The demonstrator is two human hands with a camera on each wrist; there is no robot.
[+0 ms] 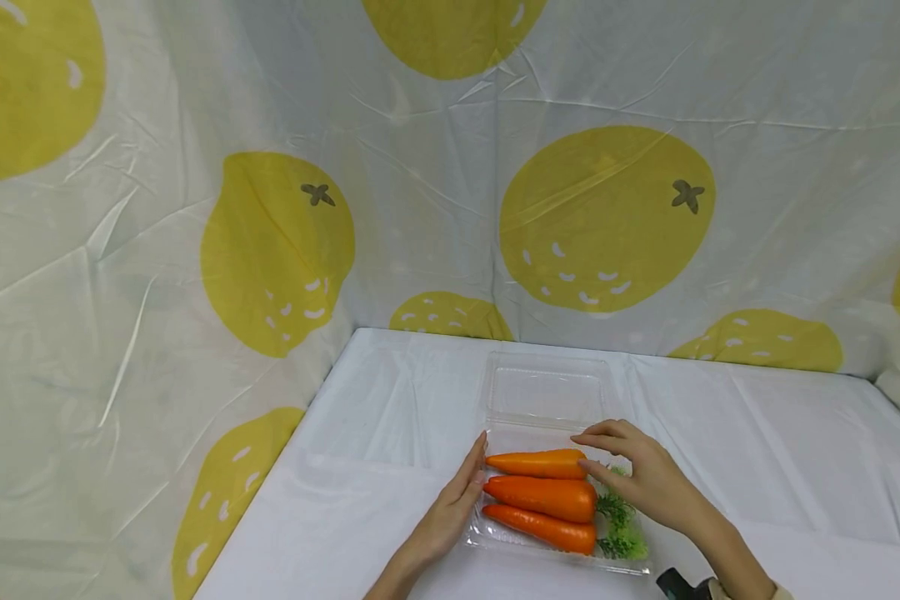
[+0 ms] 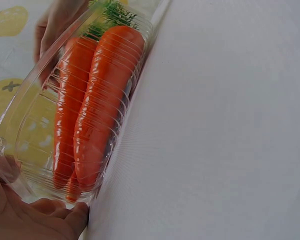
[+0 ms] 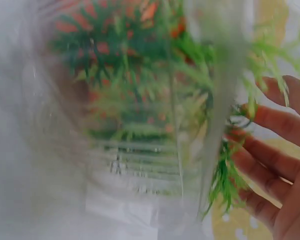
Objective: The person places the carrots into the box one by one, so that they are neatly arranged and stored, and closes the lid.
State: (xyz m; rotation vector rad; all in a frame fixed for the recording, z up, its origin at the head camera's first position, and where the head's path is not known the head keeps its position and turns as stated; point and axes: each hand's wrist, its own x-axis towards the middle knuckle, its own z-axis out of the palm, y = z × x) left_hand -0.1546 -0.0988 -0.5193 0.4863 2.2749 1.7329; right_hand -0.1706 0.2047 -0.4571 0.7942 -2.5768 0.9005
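Observation:
Three orange carrots with green tops lie side by side in a clear plastic clamshell box (image 1: 555,560), tips to the left: the far carrot (image 1: 536,463), the middle carrot (image 1: 540,497) and the near carrot (image 1: 543,527). My left hand (image 1: 450,510) rests with extended fingers along the box's left end, by the carrot tips. Over the box's right side, my right hand (image 1: 648,475) has its thumb at the thick end of the far carrot and its fingers spread apart. In the right wrist view, its fingers touch the feathery carrot greens (image 3: 225,175) at the rim.
The box's clear lid (image 1: 547,392) lies folded back, away from me. A white cloth (image 1: 375,417) covers the table. Lemon-print curtains (image 1: 420,208) stand behind and to the left. A black device (image 1: 678,586) sits at the right wrist.

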